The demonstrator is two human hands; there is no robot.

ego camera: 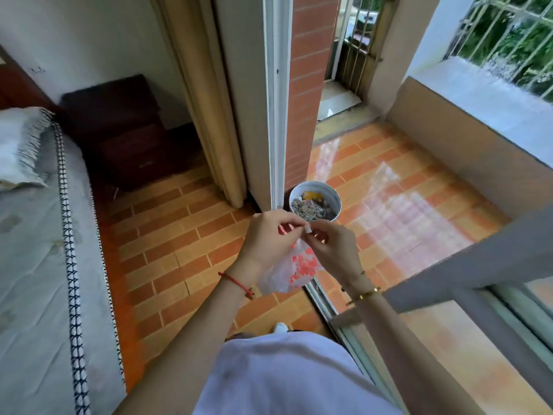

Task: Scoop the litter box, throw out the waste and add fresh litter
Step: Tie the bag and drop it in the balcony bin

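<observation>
Bag (287,274) of white-and-red plastic hangs above the floor (179,235), short of the waste bin (337,205). Left grip (269,238) and right grip (333,247) both pinch its neck. Risk: a thin pinch slips, the bag drops, contents spill.

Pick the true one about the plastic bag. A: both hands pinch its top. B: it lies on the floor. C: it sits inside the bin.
A: the left hand and right hand pinch the plastic bag at its top; it hangs below them.
</observation>
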